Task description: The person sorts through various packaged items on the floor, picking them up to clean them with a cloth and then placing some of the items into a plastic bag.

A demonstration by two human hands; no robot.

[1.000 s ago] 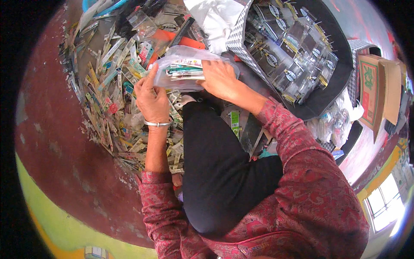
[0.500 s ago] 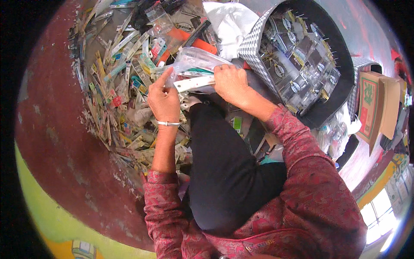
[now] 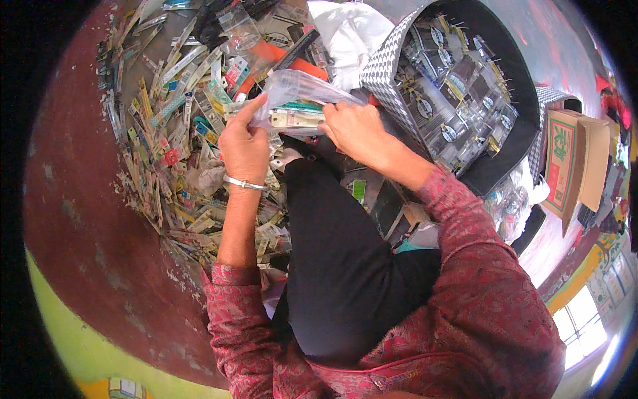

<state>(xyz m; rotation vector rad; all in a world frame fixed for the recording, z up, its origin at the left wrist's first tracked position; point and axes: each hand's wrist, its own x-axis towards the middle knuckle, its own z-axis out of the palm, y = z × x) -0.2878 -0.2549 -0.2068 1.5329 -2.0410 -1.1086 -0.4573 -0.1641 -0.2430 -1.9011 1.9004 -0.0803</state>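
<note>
A clear plastic bag (image 3: 299, 85) lies sideways above my knee, with green and cream narrow strips inside it. My left hand (image 3: 246, 149) grips the bag's left edge, its index finger stretched along the plastic and the others curled. A pale cream strip-shaped packet (image 3: 296, 120) is at the bag's lower side. My right hand (image 3: 352, 130) has its fingers curled at the right end of this packet, against the bag. What is under the right fingers is partly hidden.
A heap of narrow packaged strips (image 3: 173, 133) spreads to the left. At the upper right stands a black-lined patterned bin (image 3: 382, 66) holding many clear packets (image 3: 452, 100). A white cloth sack (image 3: 349, 33) lies beside it. An open cardboard box (image 3: 575, 156) stands at the right.
The cream packet, earlier tilted across in front of the bag, now lies level along the bag's lower side. My right hand has dropped slightly and its fingers point more to the left.
</note>
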